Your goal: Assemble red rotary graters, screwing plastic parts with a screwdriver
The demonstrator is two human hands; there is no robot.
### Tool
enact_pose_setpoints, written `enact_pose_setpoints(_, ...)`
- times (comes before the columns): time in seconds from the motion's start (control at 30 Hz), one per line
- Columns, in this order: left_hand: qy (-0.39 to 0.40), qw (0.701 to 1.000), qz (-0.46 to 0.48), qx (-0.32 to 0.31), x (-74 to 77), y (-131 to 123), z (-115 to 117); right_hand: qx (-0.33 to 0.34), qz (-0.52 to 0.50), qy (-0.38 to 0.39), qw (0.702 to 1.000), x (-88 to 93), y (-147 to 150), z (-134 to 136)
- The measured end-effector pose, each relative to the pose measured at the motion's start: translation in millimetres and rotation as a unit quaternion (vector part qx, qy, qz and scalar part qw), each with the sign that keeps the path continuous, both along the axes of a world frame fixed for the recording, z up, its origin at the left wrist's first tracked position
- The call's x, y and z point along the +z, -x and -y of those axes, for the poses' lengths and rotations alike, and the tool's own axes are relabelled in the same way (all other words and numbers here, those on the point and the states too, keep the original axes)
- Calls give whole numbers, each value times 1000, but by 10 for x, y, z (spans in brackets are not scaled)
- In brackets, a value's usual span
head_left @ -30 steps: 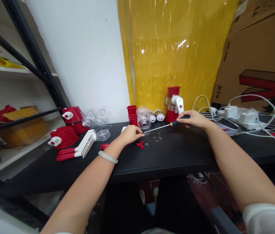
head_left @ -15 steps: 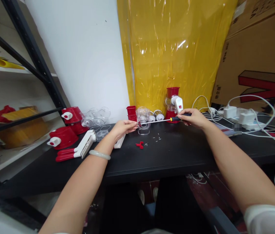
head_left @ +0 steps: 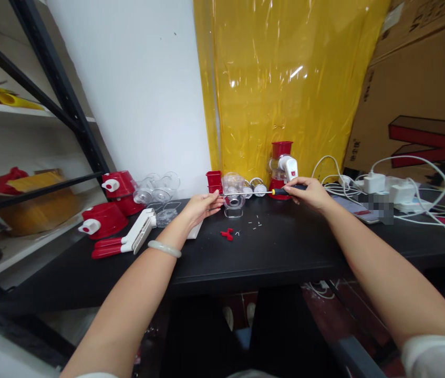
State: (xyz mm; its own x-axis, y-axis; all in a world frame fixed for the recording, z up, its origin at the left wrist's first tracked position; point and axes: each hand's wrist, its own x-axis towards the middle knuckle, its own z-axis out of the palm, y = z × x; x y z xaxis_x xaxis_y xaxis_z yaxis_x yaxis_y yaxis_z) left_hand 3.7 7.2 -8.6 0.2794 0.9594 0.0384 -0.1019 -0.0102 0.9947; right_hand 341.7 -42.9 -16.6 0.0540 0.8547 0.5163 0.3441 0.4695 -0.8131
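Observation:
My right hand (head_left: 308,193) is closed around the dark handle of a screwdriver (head_left: 251,194), whose long metal shaft points left. At the other end, the thumb and fingers of my left hand (head_left: 202,207) pinch the tip; whether a screw is there too is hidden. The shaft passes level in front of a clear plastic housing (head_left: 233,185) with a wire-like foot. Below it on the table lie a small red three-armed part (head_left: 227,234) and several small screws (head_left: 254,226). A white part (head_left: 195,231) is partly covered by my left hand.
Red bases (head_left: 102,220), clear housings (head_left: 163,188) and white arms with red grips (head_left: 139,231) stand left. Behind are a red hopper (head_left: 214,181), metal drums (head_left: 258,186) and a red-and-white drum grater (head_left: 282,149). White cables and chargers (head_left: 401,191) crowd the right.
The view has shifted slightly. Both hands have come up a little and the screwdriver shaft is more level. The last fingers of my left hand have loosened outward.

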Motion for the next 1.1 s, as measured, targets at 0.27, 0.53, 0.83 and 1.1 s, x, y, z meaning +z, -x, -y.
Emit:
enact_pose_setpoints(0.27, 5, 1000, 4, -6, -7, 1, -4, 14, -12, -2, 1000, -26, -10, -32)
enact_pose_setpoints(0.53, 0, 1000, -26, -13, -2, -10, 22, 17, -1, 3, 1000, -2, -7, -3)
enact_pose_setpoints(0.83, -16, 999, -48, -10, -2, -6, 26, 8, 13, 9, 1000, 21, 5, 27)
enact_pose_setpoints(1.1, -33, 997, -66, -6, -21, 2, 0, -2, 20, 15, 1000, 27, 2, 32)
